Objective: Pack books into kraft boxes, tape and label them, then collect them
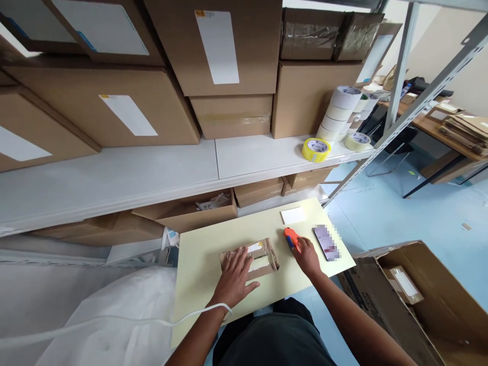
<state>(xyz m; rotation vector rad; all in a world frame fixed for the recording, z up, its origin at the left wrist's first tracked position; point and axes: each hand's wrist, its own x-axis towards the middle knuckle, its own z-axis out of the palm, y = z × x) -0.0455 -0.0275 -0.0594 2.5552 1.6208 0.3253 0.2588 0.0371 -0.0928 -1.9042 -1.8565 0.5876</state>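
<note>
A small cardboard package [270,252] with a white label and clear tape lies on the pale yellow tabletop [202,300]. My left hand [234,277] rests flat over its left part, fingers stretched and thumb apart, and a white cord loops by the wrist. To the right, my right hand [307,255] is closed around an orange hand tool [291,235] with a blue part. The tool lies low over the table, and its exact kind is unclear. A phone [327,243], partly pixelated, lies just right of that hand. Behind the tool is a white card [293,215].
A grey shelf [247,157] with large cartons [125,107] runs behind the table. Tape rolls [339,114] are stacked on its right end, beside a yellow roll [316,150]. At lower right stands an open carton [450,305]; at lower left is white sheeting [122,315].
</note>
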